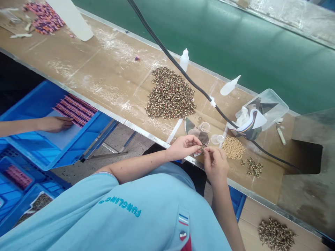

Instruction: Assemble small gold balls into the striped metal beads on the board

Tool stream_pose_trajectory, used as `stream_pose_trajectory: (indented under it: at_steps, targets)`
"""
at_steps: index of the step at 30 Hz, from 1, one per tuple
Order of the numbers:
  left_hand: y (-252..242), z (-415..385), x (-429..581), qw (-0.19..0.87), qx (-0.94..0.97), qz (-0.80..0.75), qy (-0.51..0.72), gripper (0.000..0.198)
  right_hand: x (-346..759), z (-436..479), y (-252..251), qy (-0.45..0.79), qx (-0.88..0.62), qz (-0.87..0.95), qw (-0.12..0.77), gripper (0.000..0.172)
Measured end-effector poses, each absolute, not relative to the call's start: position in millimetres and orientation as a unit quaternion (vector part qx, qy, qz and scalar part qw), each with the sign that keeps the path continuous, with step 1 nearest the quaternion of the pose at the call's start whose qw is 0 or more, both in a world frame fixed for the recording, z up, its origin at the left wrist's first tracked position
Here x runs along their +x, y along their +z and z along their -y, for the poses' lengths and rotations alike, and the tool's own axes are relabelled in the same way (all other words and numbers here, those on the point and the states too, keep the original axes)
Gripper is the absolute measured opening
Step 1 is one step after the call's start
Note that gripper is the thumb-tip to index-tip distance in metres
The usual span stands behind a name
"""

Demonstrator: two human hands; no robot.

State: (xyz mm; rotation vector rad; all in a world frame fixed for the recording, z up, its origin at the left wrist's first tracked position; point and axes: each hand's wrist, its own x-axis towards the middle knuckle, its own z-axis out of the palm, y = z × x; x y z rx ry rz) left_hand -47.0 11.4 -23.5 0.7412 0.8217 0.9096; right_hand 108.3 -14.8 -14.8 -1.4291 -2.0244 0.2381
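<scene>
Near the table's front edge my left hand (185, 146) and my right hand (216, 164) meet fingertip to fingertip. Both are closed in a pinch around a small dark piece (202, 147), too small to make out well. Just beyond them lie a grey-brown cloth (191, 127), an open round clear pot (204, 127) with a thin stick in it, and a clear lid (216, 139). Tan bead-like pieces (233, 148) are spread beside my right hand, with a few brown-and-gold curved pieces (254, 168) further right. A large heap of similar pieces (171, 94) lies beyond my left hand.
A black cable (167, 52) hangs across the view. White squeeze bottles (184, 60) and a clear plastic tub (274, 104) stand behind. At left, another person's hand (56, 124) touches pink-purple strips (75, 109) in a blue crate (62, 155). A metal panel (314, 195) borders the right.
</scene>
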Motion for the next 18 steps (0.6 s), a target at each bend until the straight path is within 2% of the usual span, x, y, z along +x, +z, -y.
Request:
stream_pose_trajectory:
  at_steps: [18]
  targets:
    - [-22.3, -13.8, -49.9, 0.763, 0.342, -0.387, 0.389, 0.022, 109.9, 11.5, -14.5, 0.13, -0.531, 0.772, 0.323, 0.011]
